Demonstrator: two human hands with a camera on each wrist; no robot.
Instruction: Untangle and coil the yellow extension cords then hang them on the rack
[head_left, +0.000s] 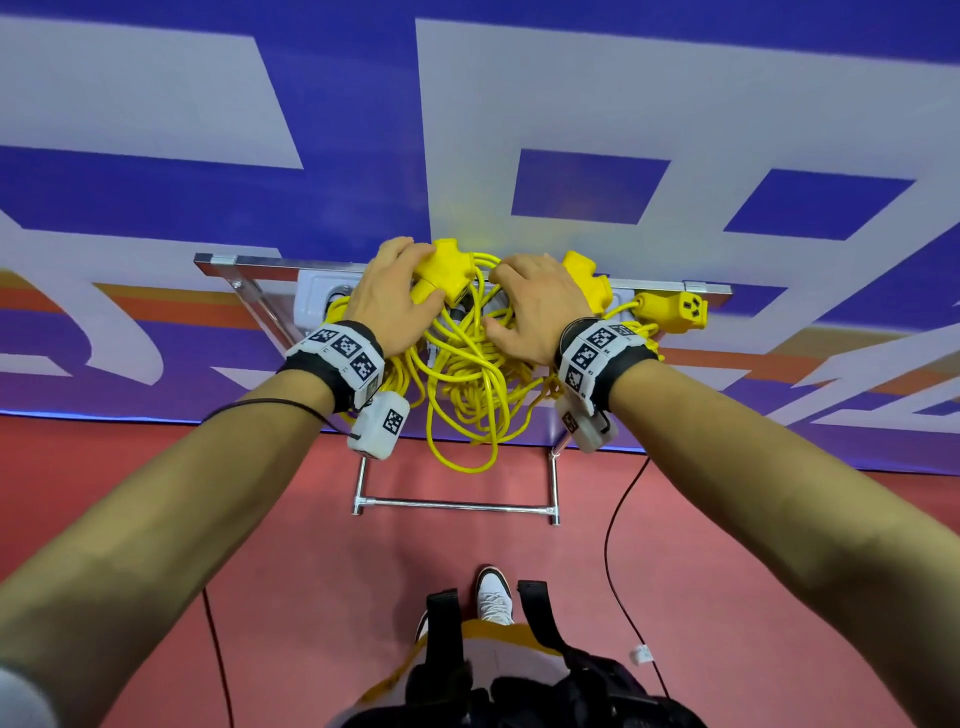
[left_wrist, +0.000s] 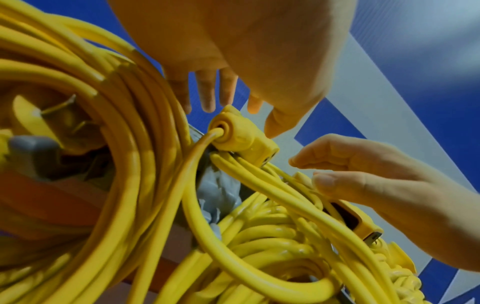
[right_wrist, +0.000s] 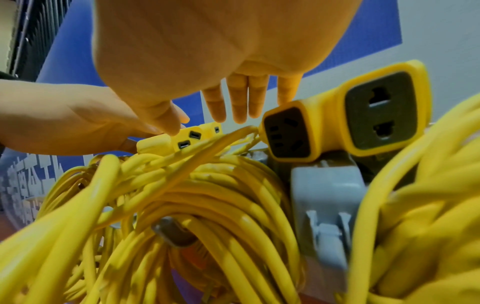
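Taking the rack (head_left: 675, 286) as the landmark and working outward from the person: nearest, on the red floor (head_left: 727, 571) below it, stand a white shoe (head_left: 493, 597) and the rack's chrome foot bar (head_left: 457, 504), with a thin black cable (head_left: 618, 545) trailing to the right of that bar.

Above the foot bar hang the yellow extension cords (head_left: 467, 384), draped in loose loops from the middle of the rack; they look coiled and already hung, though several strands still sag unevenly, one loop well below the others.

At the rack's top rail both hands work on the plug ends. The left hand (head_left: 395, 291) lies over a yellow multi-outlet socket (head_left: 447, 265); its fingers are only lightly bent, the thumb beside the socket body, so it seems to press and steady rather than grip. The right hand (head_left: 535, 306) is spread with straight fingers over the cord bundle just right of that socket, holding nothing; in the right wrist view its fingertips (right_wrist: 239, 107) hover just above the strands. My guess is both are settling the heads so that they do not slide off.

Further right along the rail sit a second yellow socket (head_left: 587, 280) and a single-outlet end (head_left: 675, 309), apparently parked there by their own weight.

Behind the rack stands a blue and white banner wall (head_left: 571, 104).
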